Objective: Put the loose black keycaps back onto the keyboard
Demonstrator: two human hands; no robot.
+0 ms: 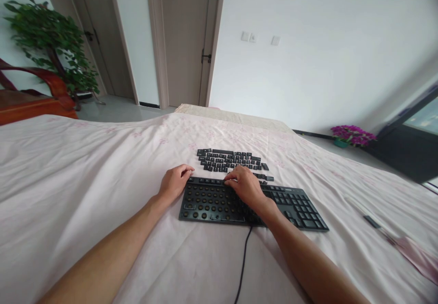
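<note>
Floral sheet (123,171) beneath keyboard (219,201), white wall (308,57) beyond, both hands' fingers (233,175) curled, grip unclear

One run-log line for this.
keyboard: left part mostly bare, number pad keyed | loose keycaps: rows beyond it | left hand: by far-left corner | right hand: at top row, grip unclear

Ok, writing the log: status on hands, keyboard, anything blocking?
Left hand by far left corner of keyboard; right hand at far edge, grip unclear. Left section mostly bare; loose keycaps beyond. Right forearm partly hides keyboard.
</note>
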